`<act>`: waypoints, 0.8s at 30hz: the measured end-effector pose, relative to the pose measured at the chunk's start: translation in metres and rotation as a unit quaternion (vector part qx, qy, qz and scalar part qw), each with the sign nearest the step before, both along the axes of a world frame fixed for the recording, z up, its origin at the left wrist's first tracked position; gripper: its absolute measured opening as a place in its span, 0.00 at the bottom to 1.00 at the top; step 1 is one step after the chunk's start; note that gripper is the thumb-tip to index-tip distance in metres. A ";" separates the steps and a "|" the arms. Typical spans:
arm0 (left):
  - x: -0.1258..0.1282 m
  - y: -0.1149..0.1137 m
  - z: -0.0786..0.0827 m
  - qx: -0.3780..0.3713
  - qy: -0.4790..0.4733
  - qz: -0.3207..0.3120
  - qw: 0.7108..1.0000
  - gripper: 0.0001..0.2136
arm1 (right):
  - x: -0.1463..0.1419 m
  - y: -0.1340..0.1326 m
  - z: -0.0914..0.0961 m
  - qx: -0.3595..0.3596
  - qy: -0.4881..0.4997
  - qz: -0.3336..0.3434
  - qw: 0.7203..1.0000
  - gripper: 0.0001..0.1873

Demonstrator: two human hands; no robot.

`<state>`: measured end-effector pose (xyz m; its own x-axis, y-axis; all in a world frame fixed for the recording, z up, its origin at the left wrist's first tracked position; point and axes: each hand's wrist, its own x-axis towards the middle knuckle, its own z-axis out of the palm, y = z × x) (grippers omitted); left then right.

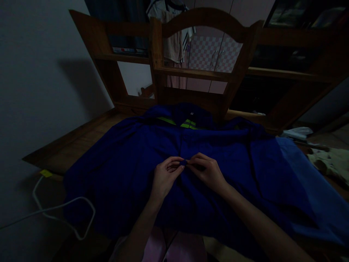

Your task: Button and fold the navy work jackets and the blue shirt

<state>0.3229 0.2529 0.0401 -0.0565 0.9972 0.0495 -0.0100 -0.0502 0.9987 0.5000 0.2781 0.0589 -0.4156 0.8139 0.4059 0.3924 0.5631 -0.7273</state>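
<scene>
A dark blue jacket (131,160) with a yellow-green stripe near its collar (188,123) lies spread flat on a wooden surface, collar away from me. My left hand (165,178) and my right hand (208,171) meet at the middle of the jacket's front. Both pinch the fabric at the front seam, fingertips touching around a small blue button or fold (184,162). The room is dim and fine detail is hard to see.
A wooden headboard with shelves (201,74) rises behind the jacket; clothes hang beyond it. A white cable (60,209) loops at the left by the wall. Light blue cloth (308,171) lies at the right, with pale crumpled fabric (329,162) further right.
</scene>
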 end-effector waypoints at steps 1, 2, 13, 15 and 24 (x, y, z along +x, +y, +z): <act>0.000 0.000 0.000 0.001 0.003 -0.001 1.000 0.11 | 0.000 0.000 0.001 0.001 0.000 0.000 1.000 0.09; 0.000 0.000 0.000 0.002 0.003 -0.001 1.000 0.11 | 0.000 -0.001 0.001 0.002 -0.001 -0.001 1.000 0.10; 0.004 0.002 0.001 0.032 0.029 -0.007 0.999 0.09 | 0.001 0.000 -0.003 0.021 -0.046 0.007 0.999 0.12; 0.003 0.003 -0.001 0.035 0.047 -0.014 0.998 0.09 | 0.001 0.001 -0.002 0.024 -0.057 0.006 0.998 0.12; 0.002 -0.019 0.014 0.084 0.136 0.065 0.985 0.10 | 0.006 -0.002 0.010 0.048 -0.112 -0.021 0.992 0.15</act>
<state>0.3245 0.2341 0.0537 -0.1458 0.9588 0.2438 0.2744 -0.1976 0.9411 0.5065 0.2760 0.0691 -0.4718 0.7939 0.3837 0.5626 0.6061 -0.5622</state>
